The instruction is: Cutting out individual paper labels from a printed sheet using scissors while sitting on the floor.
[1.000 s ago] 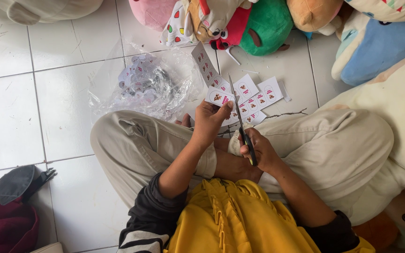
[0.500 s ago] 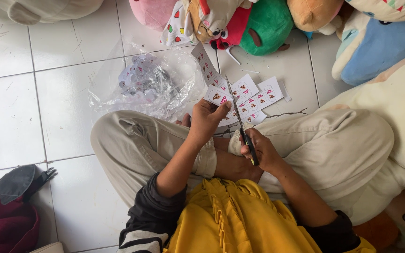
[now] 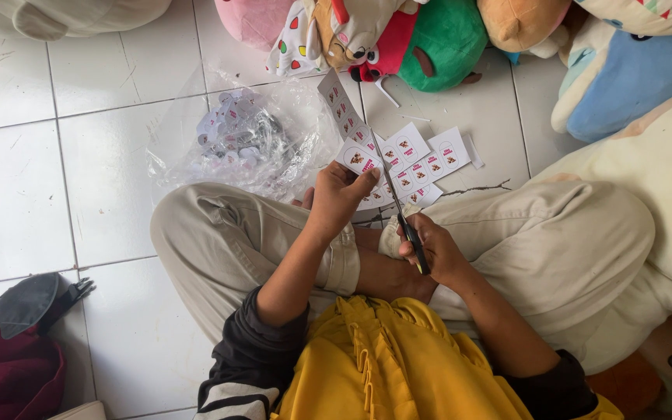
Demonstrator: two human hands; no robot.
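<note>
I sit cross-legged on a white tiled floor. My left hand (image 3: 337, 196) pinches a long paper strip of round printed labels (image 3: 341, 109) that rises away from me. My right hand (image 3: 432, 250) grips black-handled scissors (image 3: 395, 204), whose blades point up along the strip beside my left thumb. More cut label strips (image 3: 428, 162) lie on the floor just past my knees.
A clear plastic bag (image 3: 246, 140) with several cut round labels lies on the floor to the left. Plush toys (image 3: 429, 35) crowd the top and right edges. A dark bag and a black face mask (image 3: 21, 307) sit at the lower left.
My left hand has shifted slightly left and the label strip with it. The scissor blades have tilted a little leftward along the strip. My right hand has barely moved.
</note>
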